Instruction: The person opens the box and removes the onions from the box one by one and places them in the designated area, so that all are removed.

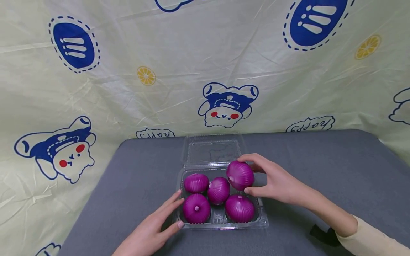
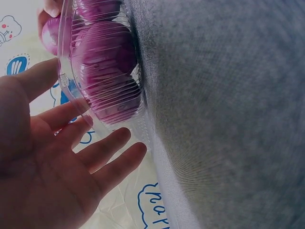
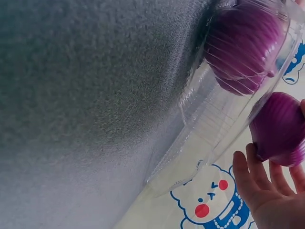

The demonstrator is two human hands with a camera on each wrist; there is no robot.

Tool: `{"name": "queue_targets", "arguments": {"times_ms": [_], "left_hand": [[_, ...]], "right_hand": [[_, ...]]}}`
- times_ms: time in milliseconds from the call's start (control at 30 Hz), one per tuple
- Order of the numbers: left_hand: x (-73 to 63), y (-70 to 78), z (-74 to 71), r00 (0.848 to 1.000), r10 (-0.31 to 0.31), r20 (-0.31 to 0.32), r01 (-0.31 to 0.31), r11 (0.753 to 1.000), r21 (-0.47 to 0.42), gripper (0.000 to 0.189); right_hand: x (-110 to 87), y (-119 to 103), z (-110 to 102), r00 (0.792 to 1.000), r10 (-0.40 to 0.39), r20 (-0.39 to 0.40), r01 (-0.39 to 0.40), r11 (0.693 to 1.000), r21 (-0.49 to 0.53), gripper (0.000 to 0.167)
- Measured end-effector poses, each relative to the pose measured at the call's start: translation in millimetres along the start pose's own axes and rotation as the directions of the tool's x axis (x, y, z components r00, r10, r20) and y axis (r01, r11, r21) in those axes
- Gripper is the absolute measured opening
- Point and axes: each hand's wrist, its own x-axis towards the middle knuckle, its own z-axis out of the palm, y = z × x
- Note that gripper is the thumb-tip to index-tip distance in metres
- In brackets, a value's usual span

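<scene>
Nearest, at 8 o'clock from the clear tray (image 1: 221, 225), my left hand (image 1: 153, 224) extends its fingers loosely and grasps nothing; the fingertips come to the tray's left edge, presumably to steady so light a container, though I cannot tell whether they press. At 4 o'clock, beside my right sleeve (image 1: 368, 233), a black item (image 1: 325, 235) is too dark to identify. Within the tray, the near-left onion (image 1: 196, 209) occupies 8 o'clock, its stub turned upward, and the near-right onion (image 1: 240, 209) occupies 4 o'clock. The central onion (image 1: 219, 191) sits between the others, probably kept in place by its neighbours; the far-left onion (image 1: 196, 183) lies at 10 o'clock. Between 1 and 2 o'clock, my right hand (image 1: 272, 177) grasps the fifth onion (image 1: 240, 175), thumb on the near side, fingers curled round the far side; the wrist views show it above the rim. This opposed grip apparently suits a smooth, round body. Beyond, at 12 o'clock, the lid (image 1: 213, 149) is folded back, which leaves the tray accessible from above. The gray bench (image 1: 144, 170) supports the whole; a printed sheet (image 1: 179, 99) hangs behind.
</scene>
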Motion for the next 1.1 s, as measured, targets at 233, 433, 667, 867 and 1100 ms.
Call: {"name": "queue_targets", "arguments": {"times_ms": [233, 433, 667, 867, 1100], "left_hand": [[-0.5, -0.9, 0.4, 1.0, 0.006, 0.001, -0.006, 1.0, -0.005, 0.065], [-1.1, -0.9, -0.5, 1.0, 0.025, 0.0, -0.025, 1.0, -0.007, 0.063], [-1.1, -0.8, -1.4, 1.0, 0.023, 0.003, -0.023, 1.0, -0.009, 0.063], [-1.5, -0.4, -1.4, 1.0, 0.021, 0.006, -0.021, 1.0, -0.012, 0.062], [-1.7, -0.5, -2.0, 1.0, 0.02, 0.01, -0.02, 1.0, -0.014, 0.063]], "right_hand": [[-11.6, -2, -5, 0.998, -0.002, -0.063, 0.001, 1.0, -0.012, 0.069], [-22.4, -3, -10, 0.993, 0.036, -0.108, -0.039, 0.999, -0.023, 0.071], [-34.0, 1, -15, 0.99, 0.075, -0.118, -0.078, 0.997, -0.019, 0.069], [-46.1, 10, -24, 0.974, 0.163, -0.157, -0.168, 0.986, -0.022, 0.071], [-59.7, 24, -37, 0.965, 0.18, -0.193, -0.193, 0.98, -0.054, 0.07]]}}
